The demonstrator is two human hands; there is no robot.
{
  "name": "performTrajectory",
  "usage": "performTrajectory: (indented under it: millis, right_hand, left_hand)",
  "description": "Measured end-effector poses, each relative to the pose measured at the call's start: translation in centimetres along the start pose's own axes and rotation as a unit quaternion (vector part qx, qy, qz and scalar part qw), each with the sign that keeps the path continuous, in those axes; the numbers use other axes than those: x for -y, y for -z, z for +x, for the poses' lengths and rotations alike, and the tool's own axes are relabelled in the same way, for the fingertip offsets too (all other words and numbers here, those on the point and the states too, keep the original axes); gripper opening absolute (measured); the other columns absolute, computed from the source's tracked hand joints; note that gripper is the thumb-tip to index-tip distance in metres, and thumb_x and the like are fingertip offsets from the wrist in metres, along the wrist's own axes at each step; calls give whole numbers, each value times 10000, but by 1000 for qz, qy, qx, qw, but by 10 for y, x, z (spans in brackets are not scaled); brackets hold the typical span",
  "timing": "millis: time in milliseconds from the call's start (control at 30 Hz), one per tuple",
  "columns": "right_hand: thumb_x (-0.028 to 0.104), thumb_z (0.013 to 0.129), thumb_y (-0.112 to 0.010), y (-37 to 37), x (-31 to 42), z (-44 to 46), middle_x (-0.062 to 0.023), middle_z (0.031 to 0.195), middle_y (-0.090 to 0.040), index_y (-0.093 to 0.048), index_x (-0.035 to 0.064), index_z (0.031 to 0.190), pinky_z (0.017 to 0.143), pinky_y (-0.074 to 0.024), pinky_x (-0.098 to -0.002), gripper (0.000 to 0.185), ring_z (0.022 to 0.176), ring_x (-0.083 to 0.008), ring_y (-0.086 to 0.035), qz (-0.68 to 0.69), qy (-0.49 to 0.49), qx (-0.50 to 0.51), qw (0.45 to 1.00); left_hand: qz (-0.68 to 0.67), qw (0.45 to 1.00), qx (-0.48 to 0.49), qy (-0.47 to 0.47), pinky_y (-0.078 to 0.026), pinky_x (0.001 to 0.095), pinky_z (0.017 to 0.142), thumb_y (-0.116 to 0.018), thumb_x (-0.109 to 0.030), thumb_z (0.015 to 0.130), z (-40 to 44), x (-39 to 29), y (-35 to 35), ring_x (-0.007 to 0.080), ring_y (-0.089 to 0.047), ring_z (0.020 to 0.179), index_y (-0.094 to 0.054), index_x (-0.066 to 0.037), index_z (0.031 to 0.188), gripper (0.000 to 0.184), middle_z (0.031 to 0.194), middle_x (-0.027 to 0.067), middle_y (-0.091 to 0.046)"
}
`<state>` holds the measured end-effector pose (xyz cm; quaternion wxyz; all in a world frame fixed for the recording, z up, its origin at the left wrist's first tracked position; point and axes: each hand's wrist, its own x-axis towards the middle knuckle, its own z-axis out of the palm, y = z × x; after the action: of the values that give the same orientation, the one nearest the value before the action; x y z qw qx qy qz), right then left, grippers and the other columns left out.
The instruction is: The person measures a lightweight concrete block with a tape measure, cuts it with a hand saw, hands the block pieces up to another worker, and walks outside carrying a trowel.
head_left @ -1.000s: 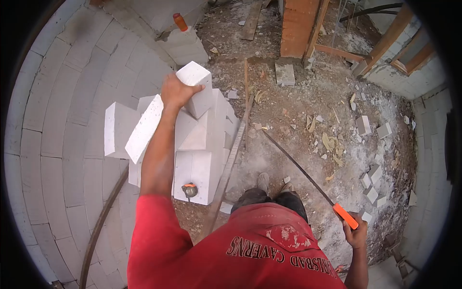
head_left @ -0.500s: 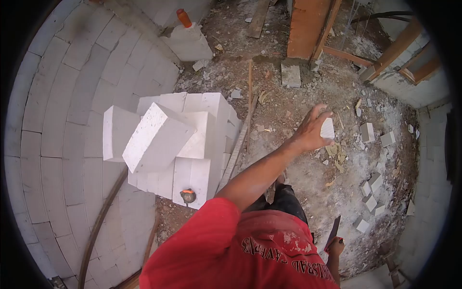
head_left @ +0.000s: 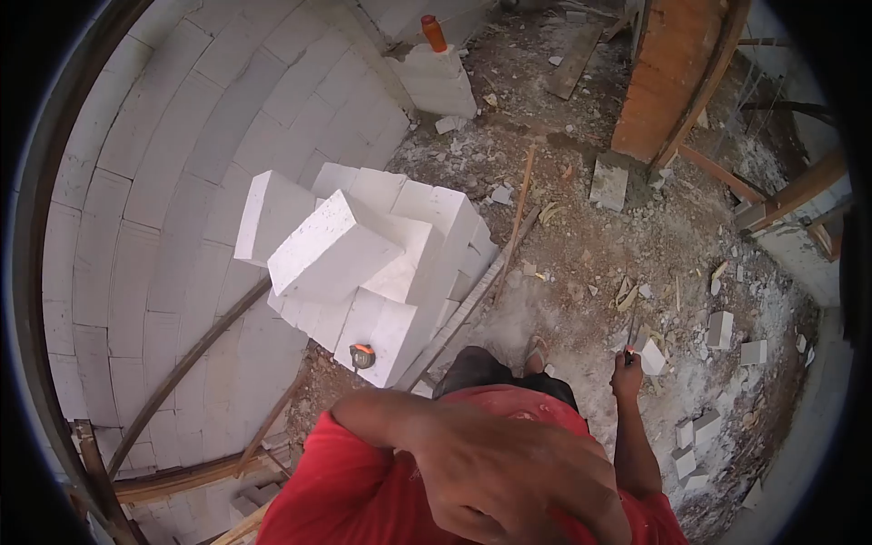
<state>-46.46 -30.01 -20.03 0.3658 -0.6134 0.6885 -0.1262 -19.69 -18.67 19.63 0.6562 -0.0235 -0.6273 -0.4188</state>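
Observation:
My left hand (head_left: 518,463) is close to the camera, in front of the red shirt. Its fingers are smeared and their tips hidden, and no object shows in it. My right hand (head_left: 627,374) is wrapped round the red and black handle of a hand saw (head_left: 629,349). The saw's blade points away and appears nearly edge-on. Just right of that hand, a small white block offcut (head_left: 651,357) appears low over or on the ground. To the left stands a stack of white blocks (head_left: 359,313), with a tape measure (head_left: 361,355) on its near block.
A block wall (head_left: 182,163) runs along the left. An orange bottle (head_left: 433,34) stands on a block at the back. Wooden strips (head_left: 472,295) lie right of the stack. Block offcuts (head_left: 699,431) and rubble cover the ground at right, near an orange-brown wooden panel (head_left: 672,82).
My left hand has let go of the white offcut and drawn back to my chest. My right hand has brought the saw forward. The view has shifted.

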Motion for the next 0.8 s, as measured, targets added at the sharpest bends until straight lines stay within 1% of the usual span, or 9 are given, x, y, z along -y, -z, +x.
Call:
performTrajectory:
  millis: [33,133,200,233,400,467,600,700,800]
  right_hand:
    - [309,981,-634,-14,12,17,-177,718,-650,-570,-4,1091,603,-534,-422,337,677,-317,-714,-26,181,-54,982]
    - [208,975,-654,7,149,12,-148,770,-619,-561,13,1092,688,-496,-386,246,731,-290,-652,39,247,94,964]
    - [167,966,-668,-7,187,26,-132,789,-598,-565,25,1082,680,-482,-369,210,698,-275,-609,127,361,133,914]
    - [159,975,-678,-13,203,35,-83,829,-598,-575,34,1070,673,-463,-323,188,709,-194,-588,91,403,165,896]
    - [260,995,-710,-74,332,25,26,818,-568,-586,40,1067,611,-423,-236,263,696,-48,-522,322,318,189,872]
    - [277,985,-727,-122,372,33,30,787,-559,-584,43,1074,579,-426,-244,288,666,-54,-521,355,322,235,846]
    - [276,987,-722,-250,432,62,-9,774,-614,-571,40,1117,513,-434,-263,309,606,-68,-547,211,425,260,841]
    - [312,976,-724,-278,452,67,-72,807,-653,-554,21,1199,594,-518,-338,405,647,-192,-636,160,241,389,875]
    - [438,939,-724,-321,433,101,-200,1016,-698,-537,-19,1286,837,-559,-454,604,970,-369,-697,-43,341,148,927]
  left_hand:
    - [4,999,-22,-31,-533,397,847,-560,-38,1003,-2,0,3,291,-649,953,-739,-94,1246,307,1207,190,-650]
    - [0,999,-29,-37,-523,428,878,-619,-92,967,-19,-23,20,315,-643,1030,-680,-84,1324,362,1248,194,-627]
    - [48,998,6,29,-499,462,883,-648,-160,950,-35,-57,45,355,-646,1028,-721,-51,1227,307,1237,190,-651]
    - [65,996,11,65,-485,477,887,-660,-144,935,-38,-76,57,378,-641,1020,-751,-16,1150,266,1235,196,-666]
    - [259,925,-163,225,-500,429,932,-701,-128,929,-113,-137,69,331,-664,1046,-740,14,1167,280,1182,195,-685]
    - [342,869,-256,248,-503,398,953,-711,-111,930,-145,-161,69,303,-667,1068,-727,13,1195,293,1171,181,-691]
    - [515,688,-473,194,-494,369,973,-729,-89,915,-209,-232,81,248,-658,1075,-696,25,1244,350,1120,157,-713]
    - [557,552,-603,146,-493,358,972,-693,-144,965,-261,-265,103,218,-648,1089,-670,1,1292,358,1143,122,-709]
    - [522,468,-705,110,-495,349,961,-621,-234,1029,-321,-281,137,201,-641,1083,-638,-20,1340,378,1169,98,-699]
